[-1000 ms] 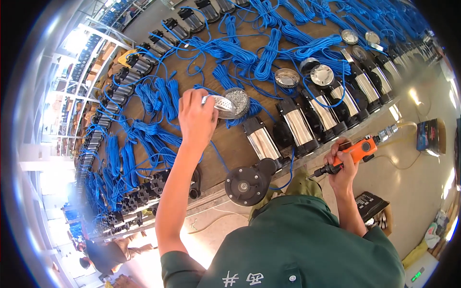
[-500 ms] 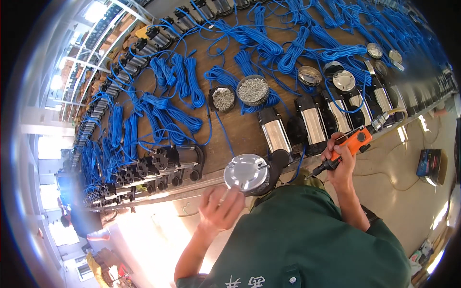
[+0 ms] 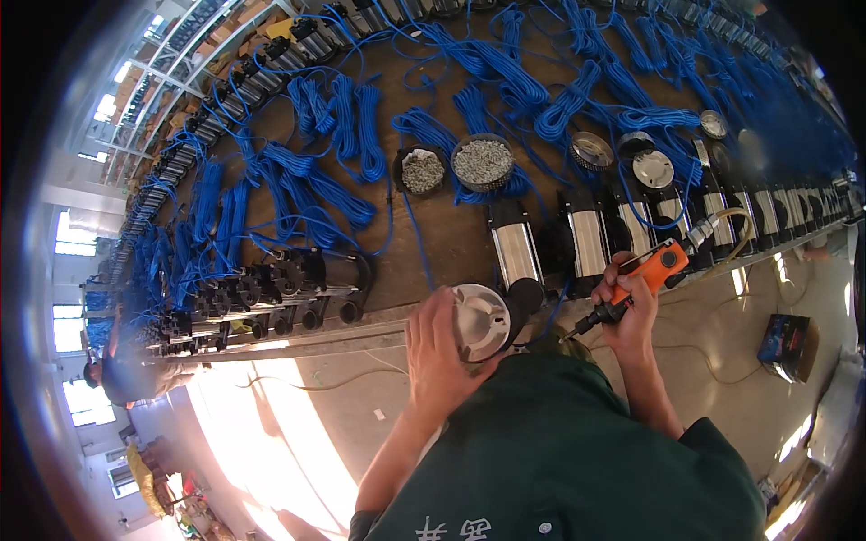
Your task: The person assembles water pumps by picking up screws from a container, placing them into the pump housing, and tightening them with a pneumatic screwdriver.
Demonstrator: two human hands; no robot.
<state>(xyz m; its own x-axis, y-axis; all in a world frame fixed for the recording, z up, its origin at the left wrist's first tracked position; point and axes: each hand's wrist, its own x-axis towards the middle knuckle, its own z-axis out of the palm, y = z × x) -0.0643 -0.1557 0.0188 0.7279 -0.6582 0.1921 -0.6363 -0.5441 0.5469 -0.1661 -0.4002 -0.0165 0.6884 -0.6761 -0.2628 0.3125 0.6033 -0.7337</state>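
Note:
My left hand [image 3: 437, 362] curls round the near-left side of a round silver metal cover [image 3: 478, 326], which sits on the end of a dark pump body at the table's front edge. In my right hand [image 3: 635, 316] is an orange air screwdriver [image 3: 664, 263], its black nose and bit pointing down and left, apart from the cover. An air hose [image 3: 741, 225] joins its back end. Beyond the cover stands a silver-sided pump [image 3: 518, 251], with another silver-sided pump [image 3: 588, 242] to its right.
Two bowls of small metal screws, a larger bowl [image 3: 483, 164] and a smaller bowl [image 3: 421, 171], rest on the table. Coiled blue cables [image 3: 329, 194] spread over it. Several pumps line its edges. A cardboard box [image 3: 788, 347] lies on the floor at right. Another person [image 3: 135, 377] is at far left.
My left hand has come from beside the cover to a hold on its rim, and the cover now sits more tilted and farther right. The screwdriver stays in my right hand, slightly lower left.

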